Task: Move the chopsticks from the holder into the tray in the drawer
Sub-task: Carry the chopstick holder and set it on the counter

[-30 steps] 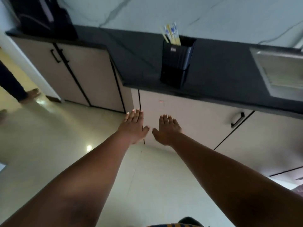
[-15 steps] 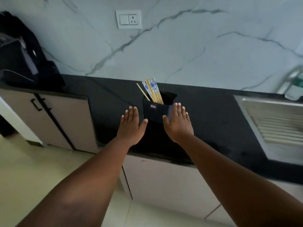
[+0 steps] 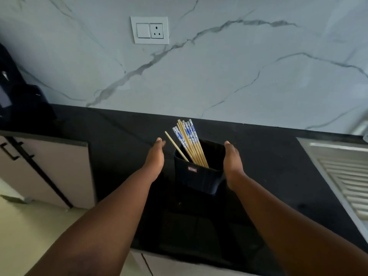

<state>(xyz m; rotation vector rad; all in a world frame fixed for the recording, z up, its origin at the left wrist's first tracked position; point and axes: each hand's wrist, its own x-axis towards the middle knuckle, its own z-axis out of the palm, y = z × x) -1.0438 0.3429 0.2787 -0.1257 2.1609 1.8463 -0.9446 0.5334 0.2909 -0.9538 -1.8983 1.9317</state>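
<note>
A dark blue holder (image 3: 199, 176) stands on the black countertop (image 3: 119, 140). Several chopsticks (image 3: 189, 142), plain wood and blue-and-white patterned, lean to the left out of it. My left hand (image 3: 155, 158) is held edge-on just left of the holder, fingers straight, a small gap from it. My right hand (image 3: 232, 162) is edge-on against the holder's right side, fingers straight and not wrapped around it. Neither hand holds anything. No drawer or tray is in view.
A steel sink drainboard (image 3: 342, 176) lies at the right. A dark bag (image 3: 18, 96) sits on the counter at far left. Cabinet doors with black handles (image 3: 12, 150) are below left. A switch and socket plate (image 3: 149, 29) is on the marble wall.
The view has tilted up from the floor and cabinets to the counter. Both hands rose, turned from palm-down to edge-on, and spread to either side of the holder.
</note>
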